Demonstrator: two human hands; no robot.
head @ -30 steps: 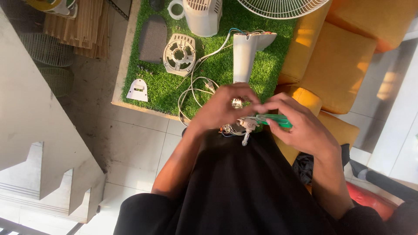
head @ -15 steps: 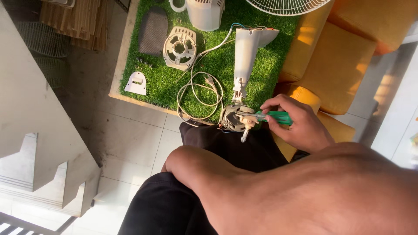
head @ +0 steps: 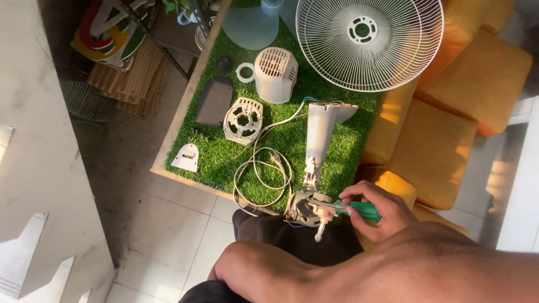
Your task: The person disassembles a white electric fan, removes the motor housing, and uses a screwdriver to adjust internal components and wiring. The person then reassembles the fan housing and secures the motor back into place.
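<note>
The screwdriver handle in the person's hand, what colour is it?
Green, seen in the head view: the plastic screwdriver handle in the right hand.

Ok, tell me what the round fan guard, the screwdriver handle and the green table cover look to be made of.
Fan guard: thin white-coated wire, probably metal, judging by its fine radiating spokes.
Screwdriver handle: glossy, translucent green, likely plastic; the right hand grips it.
Table cover: tufted green pile, apparently artificial turf, matte.

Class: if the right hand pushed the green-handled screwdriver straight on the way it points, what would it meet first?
Most likely the fan motor: the right hand aims the screwdriver leftward, its tip already there.
</note>
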